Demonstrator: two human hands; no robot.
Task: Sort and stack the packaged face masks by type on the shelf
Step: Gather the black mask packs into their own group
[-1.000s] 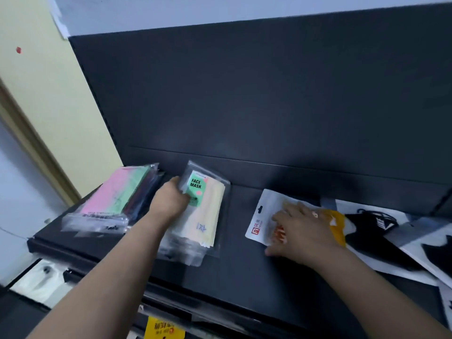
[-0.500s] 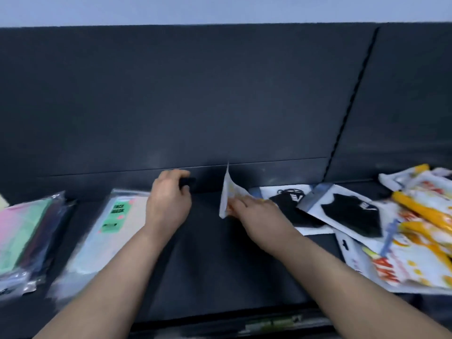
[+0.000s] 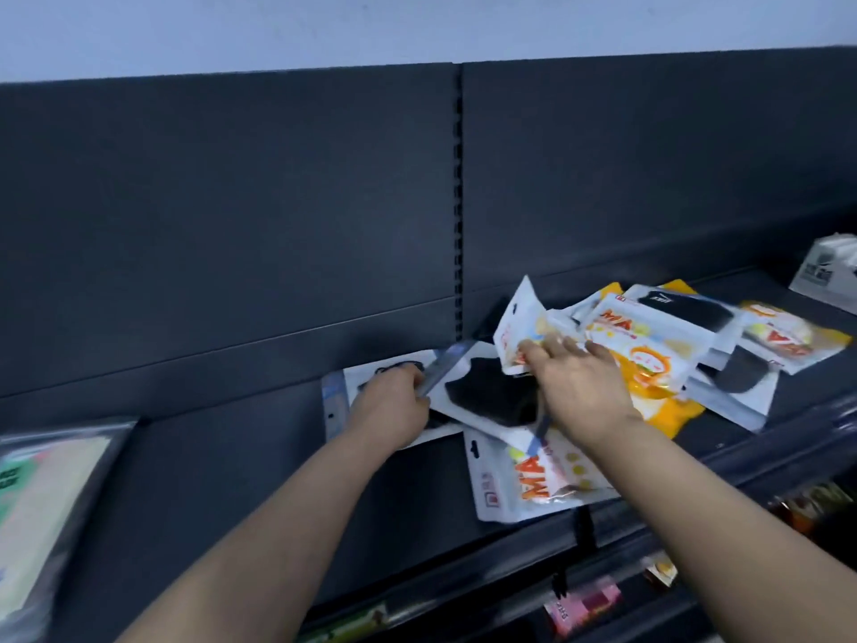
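Note:
On the dark shelf (image 3: 232, 457) lies a loose pile of mask packs. My right hand (image 3: 575, 387) holds a white and orange pack (image 3: 519, 327) lifted on edge above the pile. My left hand (image 3: 394, 406) grips the left edge of a white pack with a black mask (image 3: 491, 396), which lies over another black-mask pack (image 3: 343, 396). Several orange and white packs (image 3: 649, 355) and black-mask packs (image 3: 742, 373) overlap to the right. One orange-lettered pack (image 3: 533, 480) lies at the front. A clear pack labelled in green (image 3: 41, 498) sits at the far left.
The shelf's dark back panel (image 3: 278, 225) has a slotted upright (image 3: 459, 201) in the middle. A grey and white box (image 3: 830, 271) stands at the far right. Lower shelves (image 3: 603, 596) hold small coloured goods. Bare shelf surface lies between the left pack and the pile.
The view has swung right. My left hand has left the clear stack and reached the black-mask pack. My right hand has carried the white and orange pack right, over the pile.

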